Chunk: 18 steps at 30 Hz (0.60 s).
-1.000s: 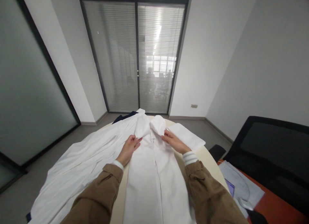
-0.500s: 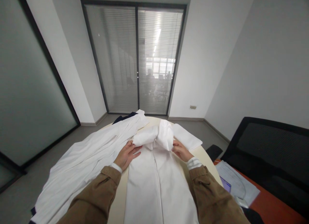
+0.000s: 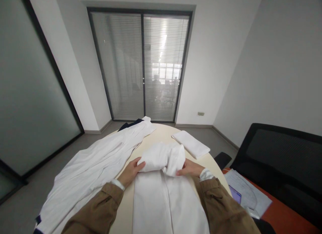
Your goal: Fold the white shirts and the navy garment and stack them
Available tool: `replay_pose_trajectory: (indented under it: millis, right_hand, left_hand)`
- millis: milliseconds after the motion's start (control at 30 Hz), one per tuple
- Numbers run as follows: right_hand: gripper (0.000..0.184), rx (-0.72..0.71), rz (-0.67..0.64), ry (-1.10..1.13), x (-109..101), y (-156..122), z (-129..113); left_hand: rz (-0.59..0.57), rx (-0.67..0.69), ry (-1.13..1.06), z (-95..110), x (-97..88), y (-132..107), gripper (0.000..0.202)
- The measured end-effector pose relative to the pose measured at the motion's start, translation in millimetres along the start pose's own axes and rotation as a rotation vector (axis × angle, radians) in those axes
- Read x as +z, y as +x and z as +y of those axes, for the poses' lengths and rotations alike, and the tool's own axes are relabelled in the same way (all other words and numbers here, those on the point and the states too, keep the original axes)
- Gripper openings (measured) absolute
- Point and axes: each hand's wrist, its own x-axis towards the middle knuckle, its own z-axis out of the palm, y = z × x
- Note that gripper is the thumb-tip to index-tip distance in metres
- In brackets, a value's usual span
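at the middle of the round table [image 3: 164,133], the person's left hand [image 3: 130,172] grips the left edge of a bunched white cloth [image 3: 151,200], thumb on top and the other fingers mostly hidden at its edge. the right hand [image 3: 192,168] pinches the same cloth at its right edge, thumb toward the near side, so both hands are closed on it, one at each end of the thick roll. the cloth lies on the table between the forearms; its far end is doubled over into a puffy, uneven bundle, while the near part runs flat to the bottom of the view, with a lengthwise line down its middle.

white cuffs show past the brown sleeves [image 3: 97,207] at both wrists. left of the hands a long white garment [image 3: 93,170] is spread in loose creases, with a dark navy cloth [image 3: 130,124] by its far end. beyond the right hand, apart from the bundle, lies a flat folded white cloth [image 3: 192,144], near the table's far right rim.

further right stands a black mesh chair [image 3: 284,156], beside an orange-red surface [image 3: 284,210] bearing papers [image 3: 248,187]. past the table, blinds [image 3: 120,69] hang behind dark-framed glass.
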Motion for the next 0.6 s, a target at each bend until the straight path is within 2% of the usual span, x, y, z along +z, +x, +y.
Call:
replay_pose_trajectory:
  millis: [100, 167, 300, 400, 500, 600]
  right_hand:
    - [0.079, 0.023, 0.043, -0.141, -1.9, 3.6, 9.1]
    - [0.077, -0.005, 0.104, -0.187, -0.7, 9.8, 15.2]
    - [0.07, -0.112, 0.285, -0.271, 4.0, 23.9, 23.6]
    - [0.064, -0.172, 0.371, -0.316, 5.3, 27.3, 27.0]
    - [0.062, -0.2, 0.441, -0.314, 4.0, 23.9, 30.0]
    - [0.056, -0.201, 0.433, -0.221, 0.9, 18.1, 32.1]
  left_hand:
    - [-0.029, 0.078, 0.247, -1.7, 1.0, 6.9, 0.048]
    - [0.003, 0.13, 0.347, -5.9, 0.2, 15.7, 0.047]
    - [0.136, 0.179, 0.411, -16.6, -1.5, 35.7, 0.044]
    - [0.184, 0.232, 0.398, -20.4, -1.5, 39.8, 0.044]
    - [0.149, 0.275, 0.388, -16.4, -1.4, 32.6, 0.042]
    - [0.055, 0.278, 0.404, -7.5, -3.9, 22.5, 0.043]
